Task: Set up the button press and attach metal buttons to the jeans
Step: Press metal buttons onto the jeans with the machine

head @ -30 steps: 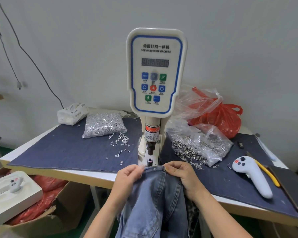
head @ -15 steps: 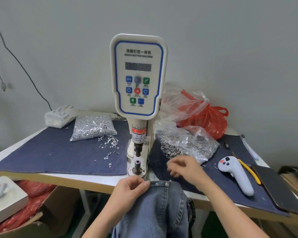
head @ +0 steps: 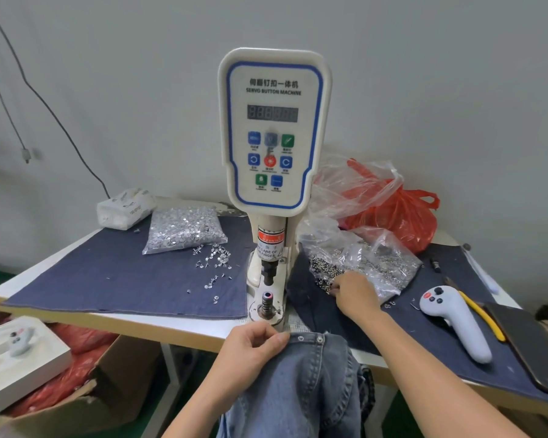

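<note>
The left hand (head: 250, 349) pinches the waistband of the faded blue denim jeans (head: 304, 384) at the front edge of the desk (head: 171, 330), just in front of the white servo button press (head: 274, 147). The waistband runs left to right, with two metal studs showing just right of the pinch. The press's lower die post (head: 267, 303) stands directly beyond the left hand, bare on top. The right hand (head: 353, 294) reaches into the clear plastic bag of dark metal buttons (head: 361, 260) right of the press; its fingertips are buried among the buttons, so I cannot tell whether they have closed on one. The die lies to the left of the right hand, nearer the left.
</note>
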Available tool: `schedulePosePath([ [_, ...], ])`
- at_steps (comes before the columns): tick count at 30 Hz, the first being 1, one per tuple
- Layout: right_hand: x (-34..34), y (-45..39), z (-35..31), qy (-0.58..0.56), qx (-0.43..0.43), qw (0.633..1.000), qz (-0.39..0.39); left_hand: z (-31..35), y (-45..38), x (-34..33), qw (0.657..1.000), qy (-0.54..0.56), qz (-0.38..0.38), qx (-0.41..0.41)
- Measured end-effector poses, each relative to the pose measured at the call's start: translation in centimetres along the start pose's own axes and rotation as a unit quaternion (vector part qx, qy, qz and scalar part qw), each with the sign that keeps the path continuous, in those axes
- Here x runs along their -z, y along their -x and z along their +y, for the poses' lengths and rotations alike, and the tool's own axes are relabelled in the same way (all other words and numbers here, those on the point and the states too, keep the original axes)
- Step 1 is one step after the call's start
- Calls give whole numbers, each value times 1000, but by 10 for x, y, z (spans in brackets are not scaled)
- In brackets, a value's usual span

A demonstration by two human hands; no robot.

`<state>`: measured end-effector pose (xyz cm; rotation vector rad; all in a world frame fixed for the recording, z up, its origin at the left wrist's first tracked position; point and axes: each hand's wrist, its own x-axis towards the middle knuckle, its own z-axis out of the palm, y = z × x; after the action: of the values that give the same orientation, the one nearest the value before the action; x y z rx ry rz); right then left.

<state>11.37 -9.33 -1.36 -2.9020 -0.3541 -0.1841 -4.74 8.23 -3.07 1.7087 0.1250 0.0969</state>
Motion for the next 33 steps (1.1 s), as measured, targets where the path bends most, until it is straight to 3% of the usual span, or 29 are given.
schedulePosePath([
  [7, 2, 5, 11, 27, 3, 999, 18, -2, 4, 2, 1000, 13, 10, 6],
  [10, 6, 7, 10, -91, -10, 994, 53, -1, 4, 1, 1000, 17, 8, 7],
  [12, 12, 11, 4, -244, -31, 967, 71, -1, 5, 1, 1000, 18, 6, 9],
  [14, 18, 16, -6, -457, -65, 886, 54, -1, 6, 0, 1000, 21, 6, 9],
  [16, 24, 20, -16, -658, -103, 746, -11, -1, 6, 1, 1000, 22, 9, 7],
  [18, 30, 23, -23, -766, -119, 628, -65, -1, 7, 1, 1000, 20, 9, 6],
  [19, 32, 25, -26, -795, -118, 589, -81, -1, 7, 1, 1000, 19, 7, 7],
  [21, 34, 29, -30, -825, -109, 545, -98, 0, 8, 2, 1000, 17, 5, 8],
  [27, 35, 41, -46, -828, -83, 536, -142, -1, 8, 3, 1000, 15, 0, 10],
  [31, 33, 50, -59, -768, -83, 611, -171, -2, 8, 3, 1000, 16, 2, 5],
  [33, 31, 53, -65, -757, -88, 623, -172, -3, 8, 3, 1000, 15, 3, 2],
])
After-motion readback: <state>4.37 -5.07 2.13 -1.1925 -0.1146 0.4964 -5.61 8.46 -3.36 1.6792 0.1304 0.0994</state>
